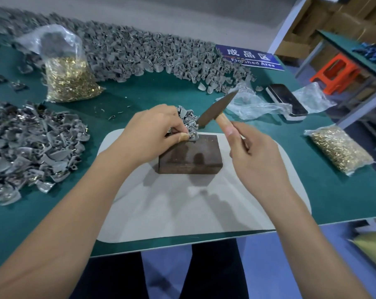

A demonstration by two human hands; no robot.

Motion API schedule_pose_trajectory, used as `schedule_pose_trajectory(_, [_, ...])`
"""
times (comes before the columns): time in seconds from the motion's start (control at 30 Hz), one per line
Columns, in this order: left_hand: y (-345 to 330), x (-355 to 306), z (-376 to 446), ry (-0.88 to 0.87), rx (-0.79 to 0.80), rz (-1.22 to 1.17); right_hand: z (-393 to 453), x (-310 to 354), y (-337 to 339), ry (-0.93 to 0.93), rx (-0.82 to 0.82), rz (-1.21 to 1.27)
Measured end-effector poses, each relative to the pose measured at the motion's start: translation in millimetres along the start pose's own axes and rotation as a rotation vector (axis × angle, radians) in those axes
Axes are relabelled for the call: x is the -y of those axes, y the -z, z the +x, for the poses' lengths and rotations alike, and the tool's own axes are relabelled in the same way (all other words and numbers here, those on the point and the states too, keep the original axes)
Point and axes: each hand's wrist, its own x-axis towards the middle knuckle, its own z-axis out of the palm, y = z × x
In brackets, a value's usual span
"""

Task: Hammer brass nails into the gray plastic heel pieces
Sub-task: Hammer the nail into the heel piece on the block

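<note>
Here a gray heel piece [192,134] is pinched by the left hand [154,130] at the far left corner of the dark block [189,156], so the hammer [217,108], gripped by the right hand [254,152], can strike.

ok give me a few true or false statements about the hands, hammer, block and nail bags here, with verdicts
1. The right hand grips the hammer by its wooden handle. True.
2. The left hand lies flat on the gray mat. False: it pinches a gray heel piece at the dark block's far left corner.
3. The hammer head points toward the person. False: it points away, toward the phone.
4. Bags of brass nails sit on both sides of the table. True.
5. The blue sign lies on the mat. False: it lies at the far edge of the table.
</note>
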Motion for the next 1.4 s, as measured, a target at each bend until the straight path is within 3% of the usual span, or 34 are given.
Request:
schedule_pose_trajectory(0.1, [0,0,0,-0.005,0.001,0.02,-2,7,-3,0.016,-0.057,0.034])
schedule_pose_trajectory(0.23, [-1,1,0,-0.004,0.003,0.038,0,0,-3,-0.008,0.078,-0.134])
schedule_pose_trajectory(0.37, [-1,1,1,-0.011,-0.008,0.033,-1,1,-5,-0.024,-0.048,-0.036])
schedule_pose_trajectory(0.5, [-1,2,1,-0.008,-0.008,0.031,2,1,-9,-0.011,0.086,-0.152])
schedule_pose_trajectory(0.63, [-2,2,0,-0.006,-0.026,0.029,5,2,-9,-0.01,-0.028,-0.084])
schedule_pose_trajectory(0.77, [-1,3,0,0.002,-0.037,0.039,6,3,-11,0.005,0.068,-0.143])
schedule_pose_trajectory(0.9, [-1,2,1,0.008,-0.029,0.051,1,2,-13,0.001,-0.059,-0.069])
schedule_pose_trajectory(1.0, [1,2,1,0.016,-0.027,0.052,-2,-1,-13,0.006,0.042,-0.17])
schedule_pose_trajectory(1.13, [1,2,1,0.027,-0.009,0.047,-1,-3,-10,0.002,-0.058,-0.132])
schedule_pose_trajectory(1.23, [0,3,1,0.033,-0.016,0.046,-1,0,-10,0.005,0.04,-0.185])
schedule_pose_trajectory(1.33, [0,4,1,0.029,-0.018,0.052,1,0,-7,0.014,-0.034,-0.155])
schedule_pose_trajectory(1.4, [-1,5,0,0.026,-0.023,0.055,2,3,-8,0.0,0.027,-0.166])
